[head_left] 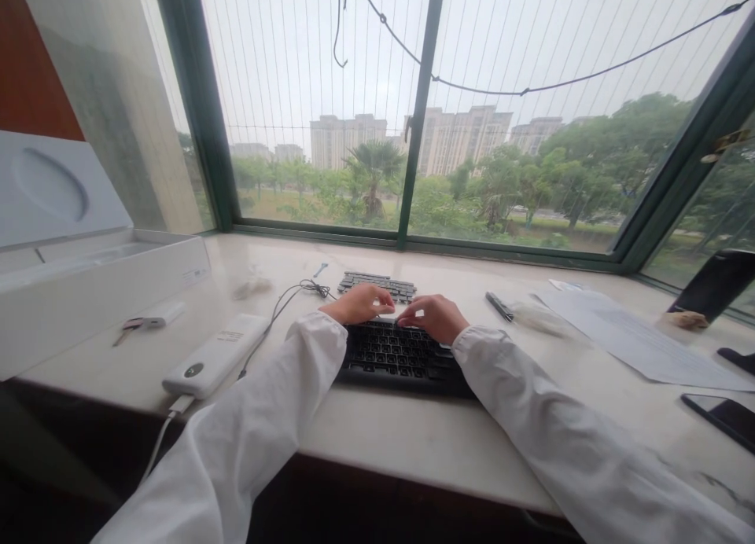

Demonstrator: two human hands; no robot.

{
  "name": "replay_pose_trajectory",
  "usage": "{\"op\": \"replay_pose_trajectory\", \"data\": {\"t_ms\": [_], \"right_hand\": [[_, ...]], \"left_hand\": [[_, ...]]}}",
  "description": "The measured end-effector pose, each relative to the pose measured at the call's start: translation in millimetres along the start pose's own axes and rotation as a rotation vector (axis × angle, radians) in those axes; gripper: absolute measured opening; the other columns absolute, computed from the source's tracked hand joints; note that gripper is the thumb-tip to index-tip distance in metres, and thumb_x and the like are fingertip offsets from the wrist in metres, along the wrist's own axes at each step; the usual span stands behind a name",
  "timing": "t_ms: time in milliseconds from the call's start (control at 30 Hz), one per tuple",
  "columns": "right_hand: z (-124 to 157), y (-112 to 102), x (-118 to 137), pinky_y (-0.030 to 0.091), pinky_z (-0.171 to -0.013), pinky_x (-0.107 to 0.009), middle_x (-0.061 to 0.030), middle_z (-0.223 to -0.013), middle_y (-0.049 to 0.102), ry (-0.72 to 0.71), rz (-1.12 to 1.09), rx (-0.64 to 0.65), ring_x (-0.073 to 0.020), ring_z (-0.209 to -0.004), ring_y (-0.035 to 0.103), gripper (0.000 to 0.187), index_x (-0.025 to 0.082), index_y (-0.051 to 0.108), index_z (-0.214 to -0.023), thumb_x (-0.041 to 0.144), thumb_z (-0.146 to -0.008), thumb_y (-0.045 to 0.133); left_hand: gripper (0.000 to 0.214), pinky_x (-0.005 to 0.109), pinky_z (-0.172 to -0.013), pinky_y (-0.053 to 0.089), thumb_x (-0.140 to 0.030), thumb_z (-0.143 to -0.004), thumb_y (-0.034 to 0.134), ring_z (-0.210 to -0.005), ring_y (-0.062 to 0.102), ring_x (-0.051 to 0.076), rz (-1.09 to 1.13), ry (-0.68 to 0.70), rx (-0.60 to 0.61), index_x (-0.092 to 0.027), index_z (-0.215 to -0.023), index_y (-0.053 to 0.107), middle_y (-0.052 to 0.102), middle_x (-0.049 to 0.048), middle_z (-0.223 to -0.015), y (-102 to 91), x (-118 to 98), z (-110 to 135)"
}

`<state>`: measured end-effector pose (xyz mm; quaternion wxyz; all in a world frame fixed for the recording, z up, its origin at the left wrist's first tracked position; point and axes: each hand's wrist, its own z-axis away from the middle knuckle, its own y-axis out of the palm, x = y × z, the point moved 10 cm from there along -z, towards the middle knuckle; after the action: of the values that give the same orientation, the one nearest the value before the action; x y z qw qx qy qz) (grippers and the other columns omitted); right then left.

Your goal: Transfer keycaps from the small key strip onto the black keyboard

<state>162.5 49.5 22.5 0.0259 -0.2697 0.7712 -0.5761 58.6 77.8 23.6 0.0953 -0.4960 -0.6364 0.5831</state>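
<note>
A black keyboard lies on the pale sill in front of me, with many bare key sockets showing. Over its back left edge, my left hand is closed, thumb and fingers drawn together. Just to the right, my right hand is closed in a pinch close above the back rows. Whatever either hand pinches is too small or hidden to make out. Behind my hands, loose dark keycaps lie in rows on the sill. My hands and sleeves cover parts of the keyboard.
Left of the keyboard are a white power bank, a black cable and an open white box. To the right lie a dark pen-like object, paper sheets and a phone. Windows border the back.
</note>
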Motion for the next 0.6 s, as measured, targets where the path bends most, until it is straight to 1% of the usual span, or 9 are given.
{"op": "replay_pose_trajectory", "data": {"t_ms": [100, 200, 433, 600], "right_hand": [[3, 4, 4, 0.038, -0.065, -0.025, 0.0029, -0.087, 0.070, -0.014, 0.032, 0.032, -0.0139, -0.076, 0.061, 0.020, 0.037, 0.075, -0.086, 0.051, -0.077, 0.065], [5, 3, 8, 0.037, -0.064, -0.024, 0.0029, -0.088, 0.070, -0.019, 0.082, 0.038, -0.0142, -0.079, 0.061, 0.018, 0.038, 0.075, -0.089, 0.047, -0.079, 0.063], [6, -1, 21, 0.036, -0.061, -0.024, 0.0010, -0.088, 0.070, -0.033, 0.225, 0.039, -0.0152, -0.079, 0.062, 0.018, 0.035, 0.075, -0.087, 0.045, -0.082, 0.061], [7, 1, 21, 0.037, -0.061, -0.024, 0.0002, -0.091, 0.070, -0.029, 0.229, 0.052, -0.0155, -0.079, 0.062, 0.020, 0.035, 0.075, -0.089, 0.045, -0.084, 0.059]], "left_hand": [[0.023, 0.023, -0.080, 0.043, -0.038, -0.080, 0.061, -0.086, 0.063, 0.014, 0.021, 0.018, 0.025, -0.019, -0.087, 0.073, 0.073, 0.0016, -0.090, 0.3, -5, 1], [0.021, 0.022, -0.079, 0.043, -0.037, -0.078, 0.065, -0.082, 0.064, 0.013, 0.033, 0.030, 0.041, -0.020, -0.084, 0.074, 0.073, 0.0004, -0.086, 1.0, -10, 2], [0.025, 0.023, -0.077, 0.042, -0.043, -0.075, 0.067, -0.078, 0.064, 0.014, 0.022, 0.008, 0.062, -0.021, -0.084, 0.076, 0.074, 0.0010, -0.082, 4.1, -12, 3], [0.027, 0.022, -0.076, 0.042, -0.045, -0.073, 0.069, -0.076, 0.064, 0.014, 0.023, 0.020, 0.069, -0.021, -0.083, 0.076, 0.073, 0.0005, -0.078, 5.0, -14, 3]]}}
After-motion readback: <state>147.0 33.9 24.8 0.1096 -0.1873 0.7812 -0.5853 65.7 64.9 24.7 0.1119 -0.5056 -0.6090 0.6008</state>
